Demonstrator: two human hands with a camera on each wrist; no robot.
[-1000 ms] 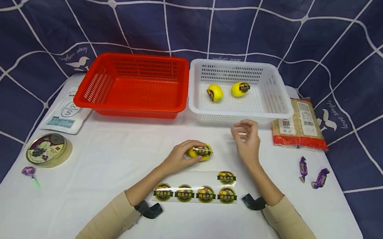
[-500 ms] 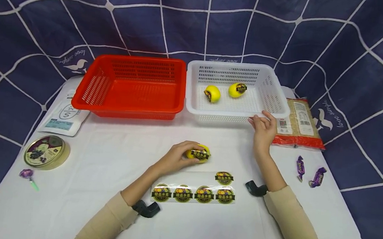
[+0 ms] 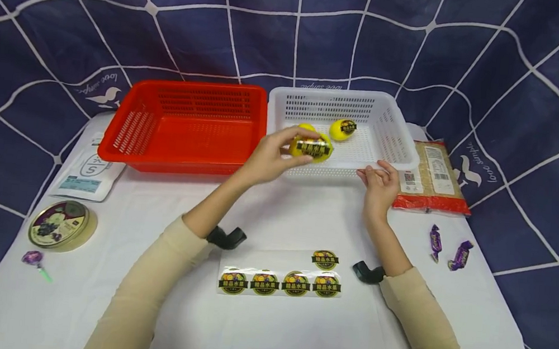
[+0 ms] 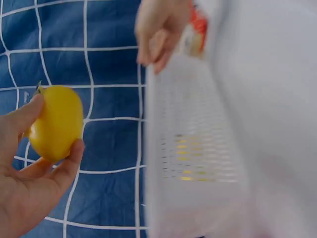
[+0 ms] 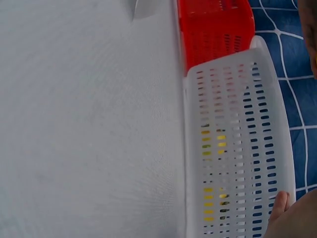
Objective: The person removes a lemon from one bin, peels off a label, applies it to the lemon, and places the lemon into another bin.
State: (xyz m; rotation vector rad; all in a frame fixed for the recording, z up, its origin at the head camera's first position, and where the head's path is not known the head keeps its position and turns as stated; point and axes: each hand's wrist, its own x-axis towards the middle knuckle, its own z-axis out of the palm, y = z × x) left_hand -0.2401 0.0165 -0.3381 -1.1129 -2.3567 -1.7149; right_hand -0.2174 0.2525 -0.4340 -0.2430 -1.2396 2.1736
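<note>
My left hand (image 3: 268, 159) grips a yellow lemon (image 3: 314, 147) with a round fruit sticker on its upper side, held up over the front rim of the white basket (image 3: 346, 164). In the left wrist view, thumb and fingers pinch the lemon (image 4: 58, 121) from either side. At the basket's front right, my right hand (image 3: 382, 191) holds the rim; only part of that hand (image 5: 296, 218) shows in the right wrist view. Inside the basket lies a labelled lemon (image 3: 341, 130). Another lemon (image 3: 307, 126) is mostly hidden behind the held one.
A red basket (image 3: 179, 164) stands left of the white one. Nearer me lies a sticker sheet (image 3: 261, 257) with several stickers. Around the table are a white pouch (image 3: 86, 175), a round tin (image 3: 62, 225), a lollipop (image 3: 33, 257), a grain bag (image 3: 438, 176) and wrapped candies (image 3: 436, 243).
My left hand has lifted the lemon from the table and carried it forward to the white basket. My right hand moved from just before the basket onto its front rim.
</note>
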